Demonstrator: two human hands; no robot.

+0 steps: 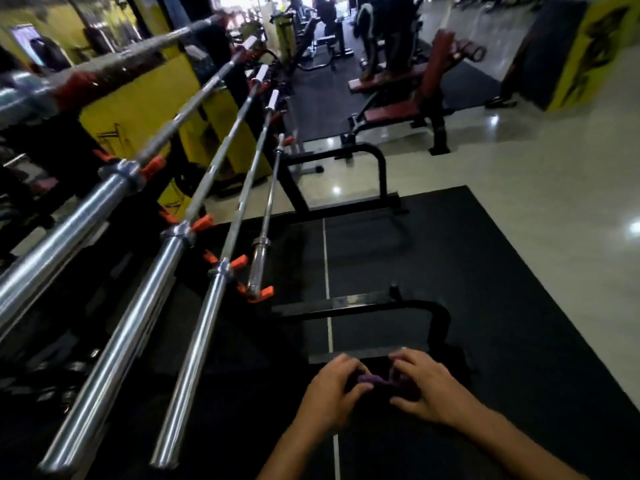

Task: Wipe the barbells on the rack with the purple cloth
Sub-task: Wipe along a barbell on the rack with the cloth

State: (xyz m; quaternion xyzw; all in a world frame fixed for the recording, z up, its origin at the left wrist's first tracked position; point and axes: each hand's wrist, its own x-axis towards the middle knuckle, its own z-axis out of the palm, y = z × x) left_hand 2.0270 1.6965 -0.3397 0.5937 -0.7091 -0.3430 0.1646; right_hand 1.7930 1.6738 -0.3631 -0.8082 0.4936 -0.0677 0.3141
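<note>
**Holding the purple cloth between both hands, clear of the barbell rack**

Gripping the purple cloth (pixel 372 380) from two sides, the left hand (pixel 330 393) and right hand (pixel 424 389) sit low in the head view, close together above the black rubber floor mat (pixel 485 271); the cloth lies bunched in the gap between them, mostly hidden, with only a small purple fold visible. The left hand's fingers are curled over the cloth's left end, thumb beneath it; the right hand's fingers are bent and slightly spread over the right end, thumb low and extended toward the left hand; how much cloth each hand covers cannot be told.

The barbells (pixel 194 358) lie parallel on the rack (pixel 374 161) to the left, well apart from both hands; chrome sleeves point toward the viewer; orange hooks (pixel 259 294) cradle the bars at the collars. The shortest bar (pixel 261 251) is nearest the hands.

A black steel frame foot (pixel 415 306) stands on the mat just beyond the hands. Red-padded benches (pixel 408 109) stand farther off on the pale tiled floor (pixel 554 185).
</note>
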